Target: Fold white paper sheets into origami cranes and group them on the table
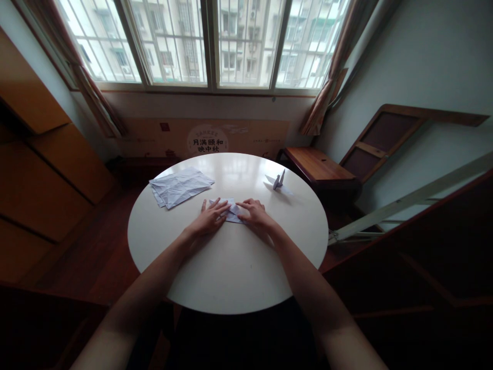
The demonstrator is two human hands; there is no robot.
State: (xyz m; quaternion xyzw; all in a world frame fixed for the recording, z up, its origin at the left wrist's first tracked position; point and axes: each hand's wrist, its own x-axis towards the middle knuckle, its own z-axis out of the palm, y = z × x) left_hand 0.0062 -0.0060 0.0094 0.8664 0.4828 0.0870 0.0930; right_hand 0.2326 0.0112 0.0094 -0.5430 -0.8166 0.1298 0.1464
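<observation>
A folded sheet of paper (233, 211) lies on the round white table (231, 272), between my two hands. My left hand (210, 218) rests on its left part with fingers stretched out and slightly apart. At the right edge, my right hand (254, 211) has its index finger extended over the paper and its other fingers curled in; thumb and index close on that edge. Both hands cover parts of the folds. Farther right on the tabletop stands a folded paper crane (278, 181), wings raised. To the left lies a small stack of creased paper sheets (181, 187).
A wooden bench (318, 164) stands beyond the table on the right, near a leaning wooden frame (379, 146). Wooden cabinets (42, 174) line the left side. Behind the table, a printed cardboard panel (239, 136) sits below the barred window (173, 46) with curtains.
</observation>
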